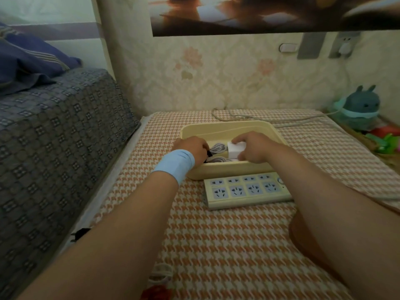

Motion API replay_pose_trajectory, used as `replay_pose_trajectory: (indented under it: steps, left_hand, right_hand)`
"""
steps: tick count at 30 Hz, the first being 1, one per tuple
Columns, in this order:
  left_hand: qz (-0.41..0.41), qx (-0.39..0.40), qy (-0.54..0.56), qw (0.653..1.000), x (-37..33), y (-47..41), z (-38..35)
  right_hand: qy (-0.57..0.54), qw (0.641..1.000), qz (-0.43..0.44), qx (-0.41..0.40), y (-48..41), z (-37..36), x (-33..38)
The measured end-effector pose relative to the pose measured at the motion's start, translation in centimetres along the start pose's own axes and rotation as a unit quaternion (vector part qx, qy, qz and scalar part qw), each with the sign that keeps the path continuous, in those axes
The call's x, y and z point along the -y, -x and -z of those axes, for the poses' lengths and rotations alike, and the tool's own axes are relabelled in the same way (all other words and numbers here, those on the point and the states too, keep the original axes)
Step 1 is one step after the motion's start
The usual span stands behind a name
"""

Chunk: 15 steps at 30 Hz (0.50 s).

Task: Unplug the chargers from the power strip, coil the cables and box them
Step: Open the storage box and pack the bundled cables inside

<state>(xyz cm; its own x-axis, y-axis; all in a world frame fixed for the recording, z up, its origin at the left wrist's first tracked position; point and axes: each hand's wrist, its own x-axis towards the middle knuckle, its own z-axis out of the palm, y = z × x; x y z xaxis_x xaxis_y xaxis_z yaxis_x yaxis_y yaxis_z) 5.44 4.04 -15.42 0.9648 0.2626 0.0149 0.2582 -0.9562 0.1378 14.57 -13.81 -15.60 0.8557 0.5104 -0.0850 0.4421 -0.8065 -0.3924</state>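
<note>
A cream plastic box stands on the houndstooth cloth, and both my hands reach into it. My right hand grips a white charger block over the box's middle. My left hand, with a blue band on its wrist, holds a black charger at the box's left end; most of it is hidden. Coiled grey cables lie inside between the hands. The cream power strip lies just in front of the box with nothing plugged into its sockets.
A grey patterned bed with a blue pillow rises on the left. The strip's cord loops behind the box towards the wall. A plush toy and coloured items sit at the right. A black plug lies at the mat's left edge.
</note>
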Motion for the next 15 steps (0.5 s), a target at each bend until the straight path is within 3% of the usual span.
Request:
replay_pose_trajectory:
  steps: [5, 11, 15]
  left_hand:
    - [-0.028, 0.038, -0.054, 0.997, 0.2, 0.7, -0.5]
    - [-0.029, 0.083, -0.091, 0.992, -0.9, 0.9, -0.9]
    - [-0.012, 0.067, -0.104, 0.992, -0.7, 1.0, -0.3]
  right_hand:
    - [-0.019, 0.999, -0.031, 0.022, -0.2, -0.2, 0.0]
    - [-0.002, 0.998, -0.042, -0.042, 0.3, -0.5, 1.1]
    - [-0.042, 0.999, -0.003, 0.008, 0.9, -0.3, 1.1]
